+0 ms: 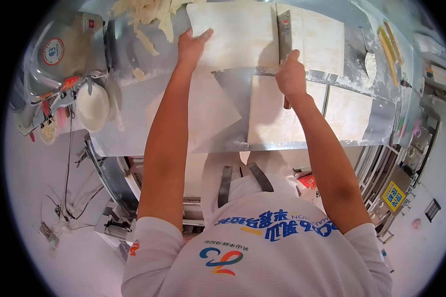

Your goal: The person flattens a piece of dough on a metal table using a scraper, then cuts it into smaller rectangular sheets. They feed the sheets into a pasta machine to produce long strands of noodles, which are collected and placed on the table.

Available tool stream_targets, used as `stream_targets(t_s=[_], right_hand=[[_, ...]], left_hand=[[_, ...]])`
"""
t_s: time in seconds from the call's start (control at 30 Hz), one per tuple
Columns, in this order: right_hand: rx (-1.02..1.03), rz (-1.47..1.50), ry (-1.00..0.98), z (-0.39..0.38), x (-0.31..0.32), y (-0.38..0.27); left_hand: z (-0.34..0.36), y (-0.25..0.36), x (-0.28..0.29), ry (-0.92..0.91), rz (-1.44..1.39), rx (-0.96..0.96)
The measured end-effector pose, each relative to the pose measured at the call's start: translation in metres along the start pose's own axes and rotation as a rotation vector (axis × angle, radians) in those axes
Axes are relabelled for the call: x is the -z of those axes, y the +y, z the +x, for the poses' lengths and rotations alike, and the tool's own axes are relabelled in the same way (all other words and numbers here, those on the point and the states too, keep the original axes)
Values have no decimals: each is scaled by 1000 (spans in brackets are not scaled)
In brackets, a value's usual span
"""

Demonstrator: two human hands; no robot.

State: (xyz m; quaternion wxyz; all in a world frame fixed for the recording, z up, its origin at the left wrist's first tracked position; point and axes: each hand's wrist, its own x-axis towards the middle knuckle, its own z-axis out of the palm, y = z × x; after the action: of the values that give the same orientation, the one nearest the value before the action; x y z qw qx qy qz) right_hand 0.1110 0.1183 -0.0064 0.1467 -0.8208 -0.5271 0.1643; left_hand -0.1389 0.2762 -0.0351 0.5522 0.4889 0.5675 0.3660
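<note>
Two dough sheets lay side by side across the far part of a metal table (pixel 235 85): a left sheet (pixel 238 34) and a right sheet (pixel 324 42). The left hand (pixel 193 47) rested at the left sheet's outer edge, fingers loosely spread, clutching nothing. The right hand (pixel 291 78) had its fingers wrapped around a broad knife (pixel 285 35), its blade lengthwise where the sheets met. Nearer the person, a skewed sheet (pixel 205 106) lay under the left forearm; dough scraps (pixel 148 12) sat beyond the left hand.
</note>
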Motion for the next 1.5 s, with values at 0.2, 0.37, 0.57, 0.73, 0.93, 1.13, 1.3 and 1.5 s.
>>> stream_targets(t_s=[0.2,0.37,0.57,0.73,0.93,1.13,1.3,1.5], right_hand=[[-66,407,-36,-15,40,34],[-332,712,51,-109,118,64],[-545,887,207,-193,166,152],[-667,923,199,-219,198,208],[-312,-29,380,-223,202,340],[-654,-86,344,-167,214,427],[-647,-130,367,-140,201,484],[-521,-123,386,-141,190,520]], left_hand=[[-17,82,-28,11,502,-370],[-62,171,-142,-38,656,-518],[-71,180,-343,-263,999,-508],[-71,110,-432,-446,1158,-443],[-90,53,-366,208,1149,-527],[-98,47,-283,216,1148,22],[-102,46,-294,204,1136,67],[-83,38,-283,253,994,53]])
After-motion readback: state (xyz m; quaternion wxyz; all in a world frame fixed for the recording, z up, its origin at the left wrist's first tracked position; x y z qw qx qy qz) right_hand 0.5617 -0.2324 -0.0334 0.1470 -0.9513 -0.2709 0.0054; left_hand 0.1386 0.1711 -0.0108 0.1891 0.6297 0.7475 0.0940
